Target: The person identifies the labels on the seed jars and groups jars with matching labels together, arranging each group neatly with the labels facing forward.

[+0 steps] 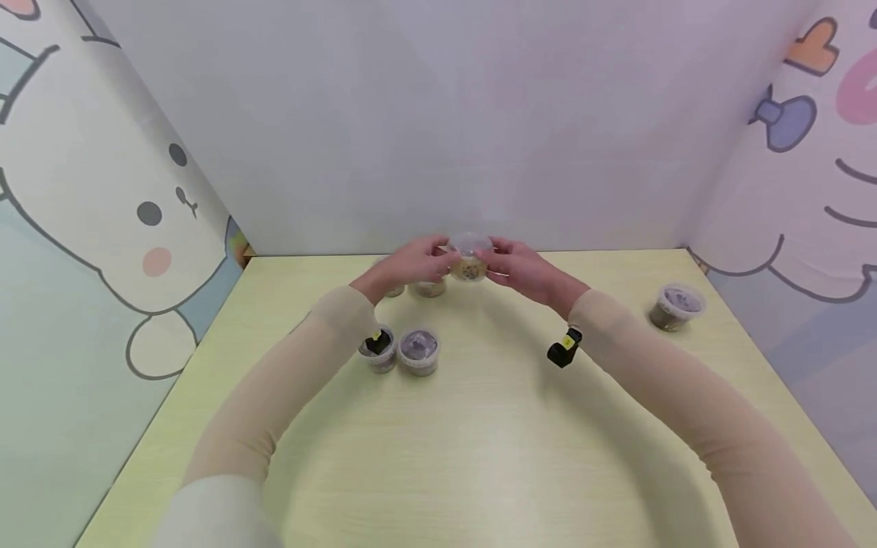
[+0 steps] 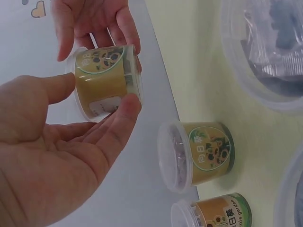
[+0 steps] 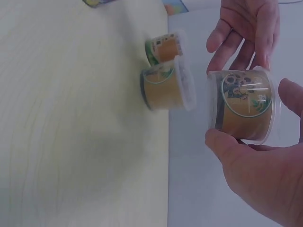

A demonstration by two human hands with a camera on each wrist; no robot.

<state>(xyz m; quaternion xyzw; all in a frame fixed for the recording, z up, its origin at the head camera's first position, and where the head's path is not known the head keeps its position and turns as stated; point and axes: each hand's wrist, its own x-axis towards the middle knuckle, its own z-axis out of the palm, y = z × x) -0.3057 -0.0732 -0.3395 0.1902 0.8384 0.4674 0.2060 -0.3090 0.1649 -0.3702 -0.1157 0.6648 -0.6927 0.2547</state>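
Above the far part of the table, both hands hold one small clear plastic tub (image 1: 469,266) between them. It has a lid and a yellow-brown label with sunflowers. My left hand (image 1: 419,262) grips its left side, the thumb at the lid's edge and fingers round the base (image 2: 80,142). From the other side my right hand (image 1: 526,272) holds it, fingertips at the base and thumb (image 3: 291,97) by the lid. Just beyond the left hand stand two similar labelled tubs (image 2: 210,150) (image 3: 163,85), partly hidden by that hand in the head view.
Closer in, two tubs with grey contents (image 1: 419,352) stand side by side, the left one partly covered by the left wrist camera. Another tub (image 1: 677,306) stands near the table's right edge. A pale wall (image 1: 438,137) rises behind the table (image 1: 479,449), with cartoon-printed panels at both sides.
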